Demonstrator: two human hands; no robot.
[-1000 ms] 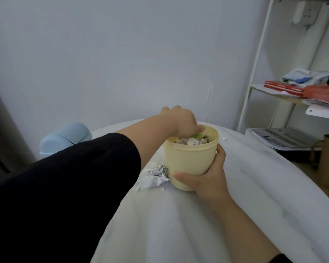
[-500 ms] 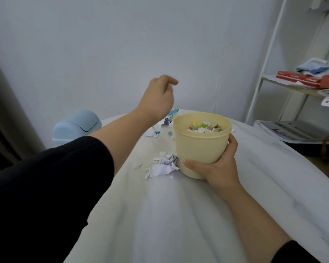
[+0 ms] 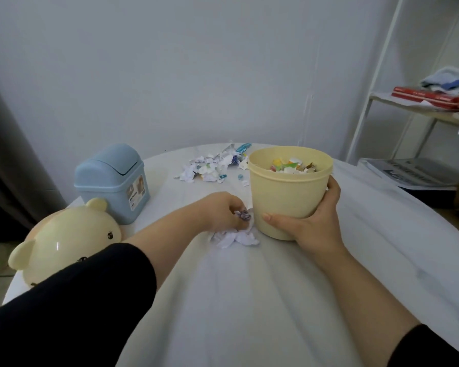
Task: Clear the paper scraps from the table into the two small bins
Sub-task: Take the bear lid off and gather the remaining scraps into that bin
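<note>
The left hand (image 3: 220,214) curls its fingers down and pinches a crumpled scrap (image 3: 243,215) with purple print, just left of the yellow bin (image 3: 286,192) and almost touching its wall. Under those fingers a small heap of white scraps (image 3: 235,238) lies on the table (image 3: 249,300), close against the bin's lower left side. The right hand (image 3: 313,223) wraps round the bin from the right, with the thumb across the front near the bottom and the fingers behind the far wall, and holds it upright on the tabletop. The bin is open-topped and filled nearly to the rim with torn paper (image 3: 292,165), white mixed with yellow, orange and green bits. Behind the bin and to its left a wider scatter of scraps (image 3: 212,166) spreads over the far part of the table, with a few loose bits between it and the bin. Farther left stands a blue bin (image 3: 112,181) with its swing lid closed, so what it holds cannot be seen. Nearer the person, a pale yellow bear-shaped piece (image 3: 64,239) sits at the table's left edge. Both forearms are bare below black sleeves (image 3: 77,300). Well to the right of the yellow bin a white shelf (image 3: 403,105) carries red books (image 3: 424,96) and papers.
</note>
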